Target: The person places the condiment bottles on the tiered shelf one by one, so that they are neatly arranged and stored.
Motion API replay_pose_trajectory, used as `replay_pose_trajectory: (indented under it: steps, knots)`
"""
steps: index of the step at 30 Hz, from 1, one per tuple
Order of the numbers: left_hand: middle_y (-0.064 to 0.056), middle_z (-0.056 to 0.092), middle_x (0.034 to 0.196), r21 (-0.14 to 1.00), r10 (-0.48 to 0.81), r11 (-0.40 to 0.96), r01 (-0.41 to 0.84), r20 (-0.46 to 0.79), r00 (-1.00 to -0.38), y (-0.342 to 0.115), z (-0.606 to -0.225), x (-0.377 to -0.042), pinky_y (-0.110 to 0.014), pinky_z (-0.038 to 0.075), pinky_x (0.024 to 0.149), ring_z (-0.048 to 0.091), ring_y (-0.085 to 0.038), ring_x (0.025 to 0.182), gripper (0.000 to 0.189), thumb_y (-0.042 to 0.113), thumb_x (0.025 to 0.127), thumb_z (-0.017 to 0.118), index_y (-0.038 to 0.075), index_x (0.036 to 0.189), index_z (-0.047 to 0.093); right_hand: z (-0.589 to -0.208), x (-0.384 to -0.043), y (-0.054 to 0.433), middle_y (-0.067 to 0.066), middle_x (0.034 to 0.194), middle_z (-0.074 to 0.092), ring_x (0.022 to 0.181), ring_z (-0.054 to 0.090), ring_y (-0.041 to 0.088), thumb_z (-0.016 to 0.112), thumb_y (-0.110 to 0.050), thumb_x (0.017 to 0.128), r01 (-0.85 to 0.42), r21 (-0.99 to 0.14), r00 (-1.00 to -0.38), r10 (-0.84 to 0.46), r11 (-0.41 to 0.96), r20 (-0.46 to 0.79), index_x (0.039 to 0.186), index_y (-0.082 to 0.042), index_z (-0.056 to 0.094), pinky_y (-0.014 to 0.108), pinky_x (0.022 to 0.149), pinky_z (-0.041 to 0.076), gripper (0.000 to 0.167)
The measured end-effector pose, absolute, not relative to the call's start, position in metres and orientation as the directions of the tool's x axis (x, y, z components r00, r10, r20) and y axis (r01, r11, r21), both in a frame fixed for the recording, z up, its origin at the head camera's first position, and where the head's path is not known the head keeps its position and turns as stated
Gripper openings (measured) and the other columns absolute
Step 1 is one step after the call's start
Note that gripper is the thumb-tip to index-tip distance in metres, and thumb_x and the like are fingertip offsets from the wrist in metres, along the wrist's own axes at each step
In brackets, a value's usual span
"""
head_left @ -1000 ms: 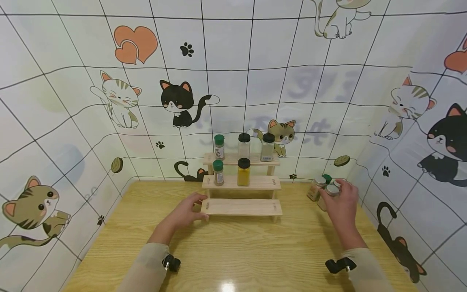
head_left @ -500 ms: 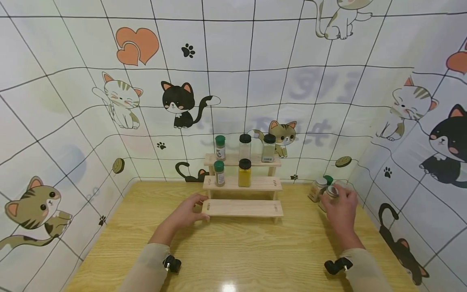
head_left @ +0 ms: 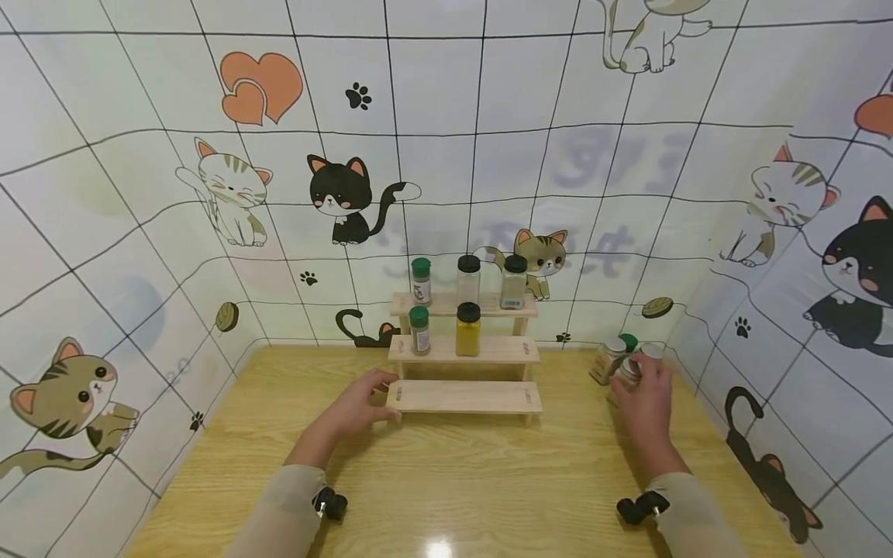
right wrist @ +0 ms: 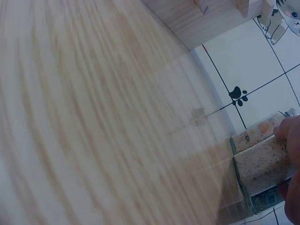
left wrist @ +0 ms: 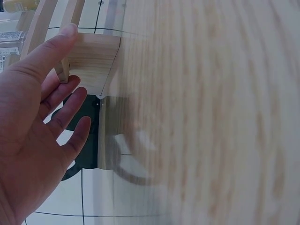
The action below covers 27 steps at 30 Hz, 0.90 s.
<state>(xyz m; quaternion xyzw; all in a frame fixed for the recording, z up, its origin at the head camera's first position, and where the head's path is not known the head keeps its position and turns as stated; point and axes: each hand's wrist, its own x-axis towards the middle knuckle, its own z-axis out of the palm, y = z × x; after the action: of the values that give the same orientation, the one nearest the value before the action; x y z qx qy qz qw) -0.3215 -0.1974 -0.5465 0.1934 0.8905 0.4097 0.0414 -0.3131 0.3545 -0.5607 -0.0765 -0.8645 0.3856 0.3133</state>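
Observation:
At the left end of a three-step wooden spice rack [head_left: 463, 397], my left hand [head_left: 359, 403] grips the lowest shelf between thumb and fingers; the left wrist view shows the shelf end [left wrist: 93, 56] beside the fingertips. Over on the right, my right hand [head_left: 647, 411] pinches a glass spice jar [head_left: 626, 373] with a silvery lid. Flaky, pale brown contents fill this jar [right wrist: 262, 168] in the right wrist view, where only part of the hand [right wrist: 293, 154] shows. Behind it stand another pale-lidded jar [head_left: 605, 363], a green-capped one [head_left: 629, 342] and a light-lidded one [head_left: 652, 351].
The middle shelf bears a green-capped jar [head_left: 420, 333] and a yellow-filled jar [head_left: 468, 333]. On the top shelf are a green-capped jar [head_left: 422, 285] and two black-capped jars [head_left: 469, 285]. A cat-patterned sheet [head_left: 446, 170] walls the wooden table [head_left: 446, 480] behind and at the sides.
My right hand has closed its fingers on the silver-lidded jar and shifted slightly left with it, uncovering the light lid behind. The left hand stays at the rack.

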Motion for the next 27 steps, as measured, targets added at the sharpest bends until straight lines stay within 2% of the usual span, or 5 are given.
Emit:
replay_pose_trajectory:
  steps: [4, 7, 11, 17, 27]
  knots:
    - [-0.005, 0.064, 0.139, 0.747, 0.373, 0.591, 0.305, 0.082, -0.924, -0.198, -0.549, -0.322, -0.063, 0.048, 0.114, 0.063, -0.036, 0.131, 0.065, 0.023, 0.09, 0.095, 0.008, 0.147, 0.066, -0.561, -0.313, 0.351, 0.032, 0.144, 0.051, 0.133, 0.052, 0.051, 0.086, 0.004, 0.09, -0.178, -0.698, -0.821, 0.287, 0.693, 0.494, 0.14, 0.001, 0.058, 0.065, 0.106, 0.046, 0.057]
    - [-0.006, 0.064, 0.139, 0.745, 0.371, 0.595, 0.303, 0.08, -0.925, -0.198, -0.549, -0.322, -0.063, 0.049, 0.114, 0.063, -0.036, 0.131, 0.065, 0.023, 0.09, 0.095, 0.008, 0.147, 0.066, -0.559, -0.31, 0.345, 0.026, 0.143, 0.053, 0.124, 0.055, 0.038, 0.086, 0.002, 0.093, -0.208, -0.715, -0.857, 0.228, 0.668, 0.463, 0.144, 0.0, 0.059, 0.038, 0.098, 0.051, 0.058]
    - [-0.005, 0.064, 0.14, 0.746, 0.366, 0.598, 0.293, 0.072, -0.928, -0.197, -0.55, -0.322, -0.062, 0.049, 0.114, 0.062, -0.035, 0.133, 0.065, 0.024, 0.091, 0.095, 0.009, 0.148, 0.066, -0.552, -0.306, 0.336, 0.022, 0.139, 0.057, 0.111, 0.057, 0.023, 0.086, 0.001, 0.094, -0.295, -0.715, -0.854, 0.16, 0.634, 0.495, 0.147, 0.0, 0.06, 0.01, 0.085, 0.043, 0.058]
    - [-0.005, 0.063, 0.141, 0.742, 0.358, 0.607, 0.284, 0.063, -0.931, -0.197, -0.549, -0.321, -0.061, 0.05, 0.114, 0.062, -0.035, 0.133, 0.067, 0.024, 0.091, 0.095, 0.01, 0.149, 0.065, -0.527, -0.306, 0.322, 0.015, 0.142, 0.057, 0.112, 0.055, 0.014, 0.082, -0.003, 0.099, -0.332, -0.729, -0.86, 0.127, 0.599, 0.495, 0.151, -0.007, 0.059, 0.012, 0.086, 0.044, 0.057]
    - [-0.006, 0.063, 0.143, 0.738, 0.362, 0.611, 0.287, 0.062, -0.93, -0.198, -0.549, -0.323, -0.06, 0.05, 0.114, 0.063, -0.034, 0.133, 0.067, 0.025, 0.09, 0.096, 0.01, 0.149, 0.066, -0.487, -0.3, 0.304, 0.018, 0.148, 0.055, 0.113, 0.063, 0.028, 0.076, -0.003, 0.104, -0.358, -0.805, -0.902, 0.048, 0.474, 0.429, 0.156, -0.011, 0.053, 0.024, 0.07, 0.059, 0.057]
